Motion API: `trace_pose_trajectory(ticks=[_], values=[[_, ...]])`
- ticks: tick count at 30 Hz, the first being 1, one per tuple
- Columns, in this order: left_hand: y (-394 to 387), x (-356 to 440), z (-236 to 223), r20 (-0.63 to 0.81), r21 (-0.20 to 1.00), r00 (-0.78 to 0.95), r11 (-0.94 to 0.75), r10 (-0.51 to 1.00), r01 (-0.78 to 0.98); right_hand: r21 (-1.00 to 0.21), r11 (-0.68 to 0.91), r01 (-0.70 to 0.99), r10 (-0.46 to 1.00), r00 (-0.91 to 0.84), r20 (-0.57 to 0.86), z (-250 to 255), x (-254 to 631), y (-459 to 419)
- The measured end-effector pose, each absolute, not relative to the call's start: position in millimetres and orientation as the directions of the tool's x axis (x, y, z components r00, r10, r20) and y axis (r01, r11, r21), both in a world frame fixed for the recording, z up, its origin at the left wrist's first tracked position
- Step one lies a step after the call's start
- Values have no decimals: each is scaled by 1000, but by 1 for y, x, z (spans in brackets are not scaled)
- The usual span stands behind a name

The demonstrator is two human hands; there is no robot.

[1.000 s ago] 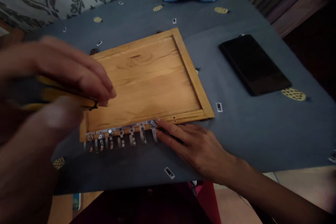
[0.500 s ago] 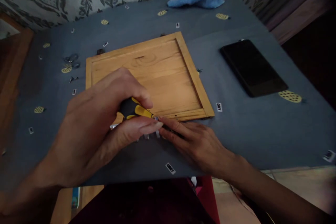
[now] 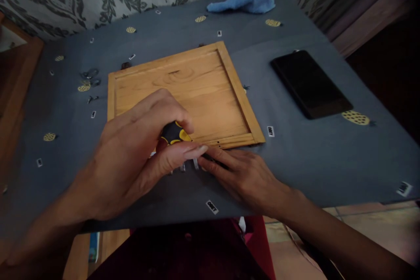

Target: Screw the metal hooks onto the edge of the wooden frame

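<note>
My left hand is closed around the black and yellow handle of a screwdriver, over the near edge of a framed wooden panel. The screwdriver's tip is hidden behind my thumb. My right hand reaches in from the right, its fingers bent at the panel's near edge beside my left thumb. Whatever those fingertips press or pinch is hidden. Small shiny metal pieces show just below my left thumb. Two small dark holes mark the panel's near rail.
A black phone lies right of the panel. At the back is a blue cloth. Small metal parts lie to the left on the patterned grey tablecloth. A wooden piece of furniture stands at the far left.
My left hand has shifted slightly to the right and turned with the screwdriver, so less of its yellow part shows. My right hand stays at the panel's near edge. The view has shifted a little.
</note>
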State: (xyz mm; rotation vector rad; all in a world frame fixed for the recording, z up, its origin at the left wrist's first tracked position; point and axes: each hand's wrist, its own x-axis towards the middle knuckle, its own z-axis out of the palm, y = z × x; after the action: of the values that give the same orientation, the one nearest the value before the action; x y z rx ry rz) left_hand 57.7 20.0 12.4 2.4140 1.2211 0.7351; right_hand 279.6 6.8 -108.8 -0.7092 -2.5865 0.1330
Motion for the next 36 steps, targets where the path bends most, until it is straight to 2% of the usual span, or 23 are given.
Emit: trace_pose_trajectory(ticks=[14, 19, 21, 28, 33, 36], values=[[20, 59, 10, 297, 500, 490, -571, 820, 651, -214, 865, 453, 501, -771, 392, -113, 281, 7], [20, 60, -1, 369, 640, 336, -499, 866, 583, -214, 865, 453, 501, -777, 382, -111, 280, 7], [20, 61, -3, 380, 653, 309, -489, 872, 578, -217, 865, 453, 502, -771, 391, -109, 280, 8], [24, 62, -3, 386, 604, 363, -530, 848, 596, -210, 865, 455, 501, -768, 399, -110, 279, 7], [26, 59, -2, 449, 387, 447, -619, 774, 683, -200, 864, 461, 502, -773, 387, -112, 281, 6], [25, 57, 2, 455, 335, 463, -629, 760, 702, -203, 864, 460, 502, -765, 404, -110, 280, 6]])
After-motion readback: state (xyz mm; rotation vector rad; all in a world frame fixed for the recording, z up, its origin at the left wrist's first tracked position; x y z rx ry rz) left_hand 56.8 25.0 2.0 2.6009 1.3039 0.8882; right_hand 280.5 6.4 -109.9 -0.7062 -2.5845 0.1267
